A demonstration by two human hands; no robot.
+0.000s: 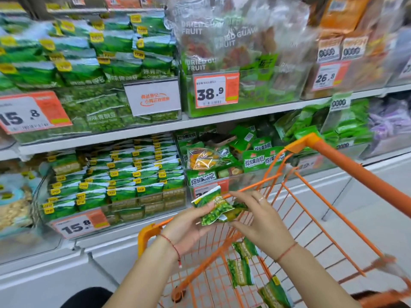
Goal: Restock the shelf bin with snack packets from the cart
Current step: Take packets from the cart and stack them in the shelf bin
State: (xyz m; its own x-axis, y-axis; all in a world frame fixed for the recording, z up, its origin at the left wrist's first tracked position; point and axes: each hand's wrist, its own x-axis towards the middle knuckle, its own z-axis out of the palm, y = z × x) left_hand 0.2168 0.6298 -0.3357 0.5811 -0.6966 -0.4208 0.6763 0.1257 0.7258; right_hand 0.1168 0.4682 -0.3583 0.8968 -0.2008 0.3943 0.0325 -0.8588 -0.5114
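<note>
Over the front of the orange cart (347, 165), my left hand (189, 227) and my right hand (260, 221) together hold a small bunch of green pea snack packets (214, 210). The left hand grips them from below, the right hand's fingers close on them from the right. More green packets (241, 272) lie on the cart's wire floor. The clear shelf bin (115, 185) on the lower shelf, left of the cart, is stacked with rows of the same green packets behind a 15.8 price tag (77, 225).
The shelf above carries another bin of green pea packets (89, 70) and a bin of dried guava fruit bags (233, 52) priced 38.9. Right of the target bin sits a bin of green vegetable-crisp packets (222, 161). White shelf edges (155, 125) run across.
</note>
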